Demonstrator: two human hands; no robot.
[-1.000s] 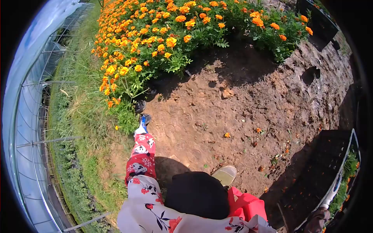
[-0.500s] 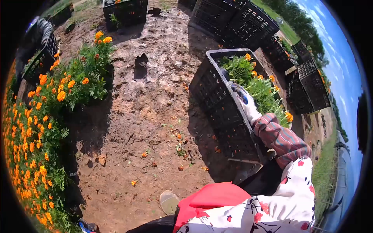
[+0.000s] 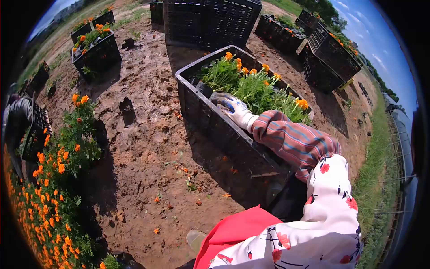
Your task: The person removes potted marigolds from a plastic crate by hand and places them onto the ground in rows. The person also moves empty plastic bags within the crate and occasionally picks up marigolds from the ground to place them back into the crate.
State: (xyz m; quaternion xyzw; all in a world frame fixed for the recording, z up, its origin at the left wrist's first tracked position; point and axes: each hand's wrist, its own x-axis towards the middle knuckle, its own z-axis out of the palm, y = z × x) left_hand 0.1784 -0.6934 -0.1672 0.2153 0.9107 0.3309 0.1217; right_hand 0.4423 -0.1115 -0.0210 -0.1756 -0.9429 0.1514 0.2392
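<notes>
My right hand (image 3: 234,109), in a white and blue glove with grey fingers, reaches over the near side of a black plastic crate (image 3: 215,121). Its fingers curl down inside the wall, against the potted marigolds (image 3: 255,92); what they grip is hidden. Just beyond the fingertips a dark plant pot (image 3: 204,89) lies tilted in the crate. The marigolds lean over with green leaves and orange blooms toward the far side. My left hand is not in view.
Marigolds in bloom (image 3: 49,201) stand along the left. More black crates, some holding marigolds, stand behind and to the right, including a tall one (image 3: 210,22). Fallen blossoms lie on muddy soil (image 3: 148,166). A person (image 3: 18,116) is at the far left beside a crate.
The view has turned right and come nearer the crate, which now sits further left in the picture. My right hand stays inside the crate, by the marigolds.
</notes>
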